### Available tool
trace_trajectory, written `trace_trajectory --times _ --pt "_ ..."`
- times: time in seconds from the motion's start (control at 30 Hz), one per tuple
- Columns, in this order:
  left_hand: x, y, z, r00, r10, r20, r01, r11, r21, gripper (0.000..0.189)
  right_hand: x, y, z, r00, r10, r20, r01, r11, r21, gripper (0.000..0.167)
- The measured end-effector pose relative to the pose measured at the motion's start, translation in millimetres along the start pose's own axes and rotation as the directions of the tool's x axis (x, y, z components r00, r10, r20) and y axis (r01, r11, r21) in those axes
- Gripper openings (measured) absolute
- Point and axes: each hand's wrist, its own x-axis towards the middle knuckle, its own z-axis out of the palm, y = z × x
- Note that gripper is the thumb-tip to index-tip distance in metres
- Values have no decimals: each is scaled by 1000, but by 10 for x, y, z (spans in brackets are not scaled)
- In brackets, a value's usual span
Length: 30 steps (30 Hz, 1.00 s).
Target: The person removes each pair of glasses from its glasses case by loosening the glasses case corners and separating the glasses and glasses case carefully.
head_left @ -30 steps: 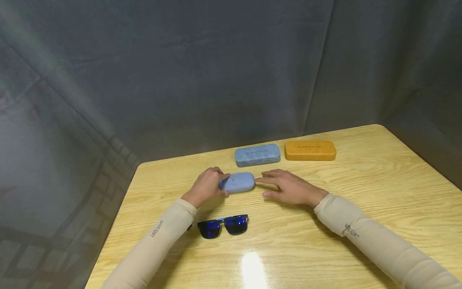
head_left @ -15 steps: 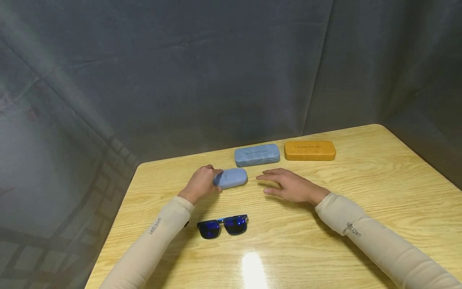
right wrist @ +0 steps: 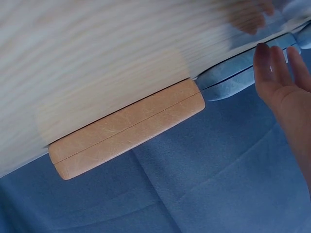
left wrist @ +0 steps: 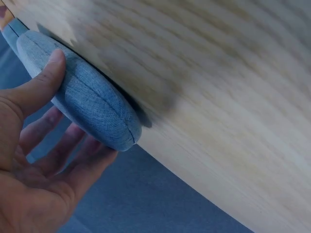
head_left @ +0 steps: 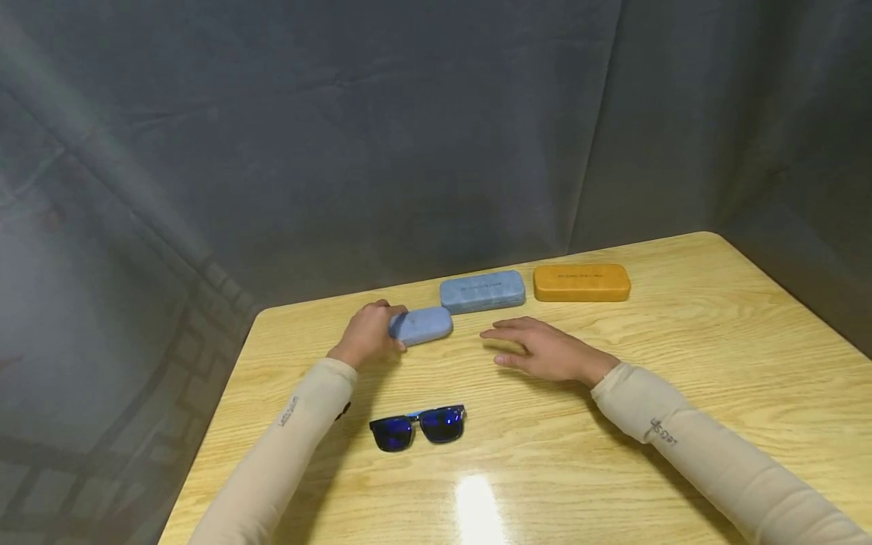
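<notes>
My left hand [head_left: 371, 333] grips the left end of a small rounded blue glasses case [head_left: 425, 324], close over the table. In the left wrist view the thumb lies along one side of this fabric-covered case [left wrist: 92, 99] and the fingers reach round the other; its lid is closed. To the right, my right hand [head_left: 545, 350] hovers over the table with fingers extended and holds nothing. In the right wrist view the right hand [right wrist: 284, 82] overlaps the larger light-blue glasses case [right wrist: 238, 73]. Dark sunglasses with blue lenses [head_left: 443, 425] lie nearer the front.
Along the back of the wooden table [head_left: 579, 469] lie a larger light-blue glasses case [head_left: 482, 291] and an orange glasses case [head_left: 581, 282], side by side. A grey curtain [head_left: 409, 151] hangs behind the table and along both sides.
The left hand has carried the small blue case left and slightly back, away from the right hand. The right fingertips, earlier at the case's right end, are now apart from it.
</notes>
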Motion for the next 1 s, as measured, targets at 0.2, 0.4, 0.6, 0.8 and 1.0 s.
trace_trajectory --times 0.2,0.4,0.6,0.8,1.0 --pt "55 -95 -5 1000 -20 5 20 1000 -2 67 4 -10 4 1000 -10 -4 10 1000 -1 51" --pt "92 -161 -28 998 -52 23 52 999 -1 67 4 -28 3 1000 -14 -2 14 1000 -2 51" --pt "93 -231 -58 997 -72 4 72 997 -8 66 45 -23 -3 1000 -20 4 20 1000 0 49" --pt "88 -289 -55 998 -67 -19 67 997 -29 65 152 18 -13 1000 -9 -15 9 1000 -6 47" --pt "68 -325 -38 994 -104 -25 103 994 -41 65 288 70 -67 998 18 -58 -20 999 -33 45"
